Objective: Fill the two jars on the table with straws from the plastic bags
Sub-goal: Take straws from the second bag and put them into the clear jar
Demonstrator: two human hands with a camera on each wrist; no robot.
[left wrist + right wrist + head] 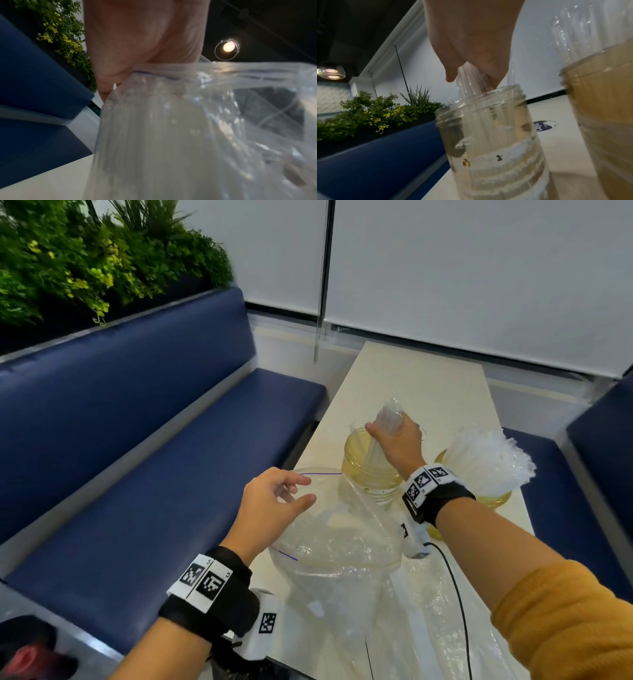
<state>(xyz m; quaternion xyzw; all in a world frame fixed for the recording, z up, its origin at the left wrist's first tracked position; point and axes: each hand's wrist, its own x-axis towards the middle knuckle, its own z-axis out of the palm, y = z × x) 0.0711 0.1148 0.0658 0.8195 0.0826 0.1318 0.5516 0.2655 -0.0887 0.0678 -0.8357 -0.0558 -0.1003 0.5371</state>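
A clear plastic bag (337, 529) is seen lying crumpled on the near part of the table (404, 374), its blue-lined mouth held up just in front of the open jar (368, 470); the jar's lower wall is partly screened by the bag's film in the head view. A 2nd jar (493, 498), to the right & touching nothing of the first, is seen packed w/ wrapped straws (486, 460) fanning out above its rim. A black cable (455, 587) is draped over the bag near the right wrist. The right hand (397, 443) is held palm-down above the open jar, fingers clamped round a bundle of straws (387, 419) whose lower ends are already inside the jar, upper ends poking above the fist. The left hand (274, 501) is held lower & nearer, well apart from the right, thumb & fingers pinched on the bag's rim. The table is pale cream, a small printed sticker (544, 125) seen on it in the right wrist view. Blue padded benches (137, 440) are set on both sides, green plants (85, 258) behind the left one, white roller blinds (479, 268) beyond
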